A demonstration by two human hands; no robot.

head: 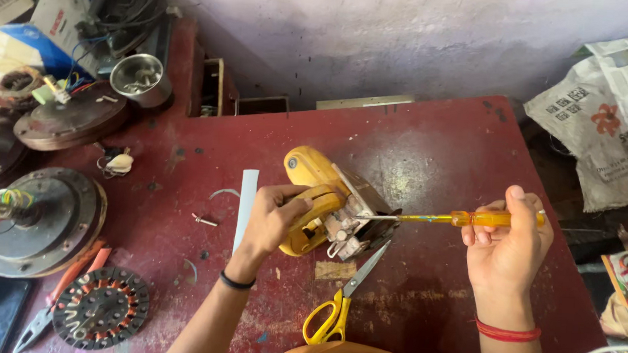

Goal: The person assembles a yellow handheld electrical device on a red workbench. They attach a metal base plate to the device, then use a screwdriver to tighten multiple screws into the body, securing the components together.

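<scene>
Left hand (pixel 277 214) clamped round yellow appliance (pixel 323 202), right hand (pixel 507 243) gripping amber screwdriver (pixel 442 218), tip in its opened grey innards, scissors (pixel 339 301) near.

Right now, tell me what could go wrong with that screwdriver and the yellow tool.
1. The screwdriver tip sits in the yellow tool close to the left hand; a slip could jab the fingers.
2. The tool is propped tilted on the table, steadied by one hand only, so it may twist.
3. The open scissors lie just under the work.

Glossy yellow plastic housing (pixel 312 175); translucent amber screwdriver handle (pixel 496 220); worn, scuffed maroon table (pixel 432 140).
</scene>
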